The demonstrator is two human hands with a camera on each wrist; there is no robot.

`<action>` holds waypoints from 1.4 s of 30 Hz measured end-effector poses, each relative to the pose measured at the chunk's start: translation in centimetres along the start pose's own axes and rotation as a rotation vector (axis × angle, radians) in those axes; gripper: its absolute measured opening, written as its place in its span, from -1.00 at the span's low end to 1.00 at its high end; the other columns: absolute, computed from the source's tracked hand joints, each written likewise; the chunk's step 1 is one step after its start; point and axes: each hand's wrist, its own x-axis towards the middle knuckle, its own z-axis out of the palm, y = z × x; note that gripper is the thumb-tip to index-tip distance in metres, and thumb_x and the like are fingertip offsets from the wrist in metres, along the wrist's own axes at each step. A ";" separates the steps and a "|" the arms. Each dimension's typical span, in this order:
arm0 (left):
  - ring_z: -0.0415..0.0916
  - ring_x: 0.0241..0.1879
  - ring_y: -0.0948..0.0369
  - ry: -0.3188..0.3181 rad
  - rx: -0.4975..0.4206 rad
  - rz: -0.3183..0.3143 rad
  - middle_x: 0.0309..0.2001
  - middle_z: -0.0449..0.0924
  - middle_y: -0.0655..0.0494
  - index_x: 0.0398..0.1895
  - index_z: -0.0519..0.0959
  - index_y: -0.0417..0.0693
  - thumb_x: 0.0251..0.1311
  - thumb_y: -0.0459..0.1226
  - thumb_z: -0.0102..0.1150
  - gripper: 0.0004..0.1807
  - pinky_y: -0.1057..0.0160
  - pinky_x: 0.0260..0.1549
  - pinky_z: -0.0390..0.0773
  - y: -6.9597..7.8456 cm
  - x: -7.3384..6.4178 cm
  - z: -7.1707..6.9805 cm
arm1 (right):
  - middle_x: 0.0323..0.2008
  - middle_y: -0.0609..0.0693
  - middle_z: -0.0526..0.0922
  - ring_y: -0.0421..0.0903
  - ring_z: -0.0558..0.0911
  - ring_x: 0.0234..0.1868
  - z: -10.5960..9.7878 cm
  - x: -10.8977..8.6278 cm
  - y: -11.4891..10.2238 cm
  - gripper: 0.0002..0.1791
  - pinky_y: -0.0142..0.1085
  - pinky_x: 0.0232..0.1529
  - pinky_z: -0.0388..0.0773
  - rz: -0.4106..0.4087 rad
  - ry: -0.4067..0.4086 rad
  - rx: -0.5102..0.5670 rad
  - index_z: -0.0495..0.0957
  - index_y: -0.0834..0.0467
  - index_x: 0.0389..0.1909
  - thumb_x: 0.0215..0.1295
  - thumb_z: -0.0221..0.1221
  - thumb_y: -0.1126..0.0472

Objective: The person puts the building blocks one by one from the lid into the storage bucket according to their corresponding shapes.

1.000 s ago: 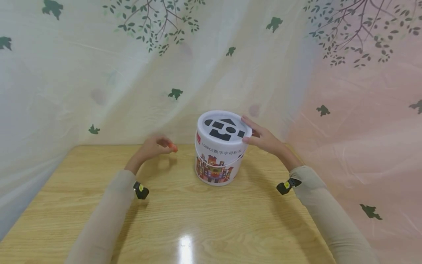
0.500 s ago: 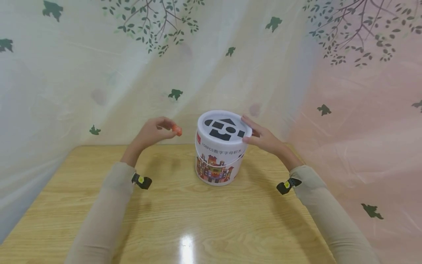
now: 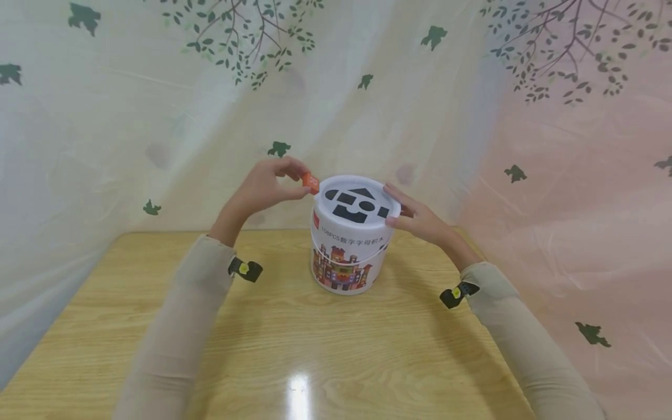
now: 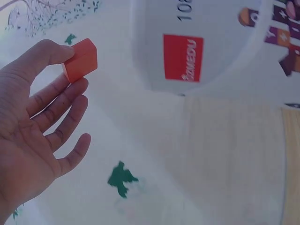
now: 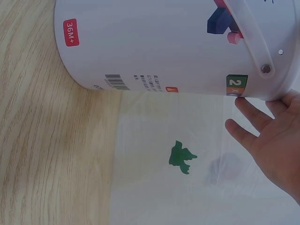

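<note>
A small orange toy block (image 3: 311, 182) with a pale marking is pinched between the thumb and fingers of my left hand (image 3: 268, 185). It is at the left rim of a white lidded bucket (image 3: 343, 248), above table height. In the left wrist view the block (image 4: 80, 60) looks many-sided, and the other fingers are loosely bent. Dark shaped holes pierce the bucket's lid (image 3: 328, 209). My right hand (image 3: 422, 221) rests on the right side of that rim, thumb and fingers spread. The right wrist view shows fairly straight fingers (image 5: 241, 131), some touching the bucket's wall.
The bucket stands upright on a wooden table (image 3: 325, 350), its thin white handle (image 3: 336, 261) hanging down the front. A pale curtain (image 3: 210, 128) printed with leaves and birds hangs behind the table and along its right side.
My left hand has risen from near the table's back edge and moved right, bringing the orange block to the bucket's left rim. My right hand and the bucket have stayed in place.
</note>
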 end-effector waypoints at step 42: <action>0.58 0.16 0.05 -0.307 0.195 0.218 0.12 0.67 0.03 0.21 0.63 -0.06 0.27 -0.21 0.37 -0.56 0.15 0.20 0.57 6.0 6.4 9.9 | 0.67 -0.18 -0.17 0.25 0.23 0.54 -0.2 -0.3 -0.1 -0.14 0.28 0.37 0.35 -0.021 -0.013 0.007 -0.04 -0.41 0.59 0.43 0.20 0.02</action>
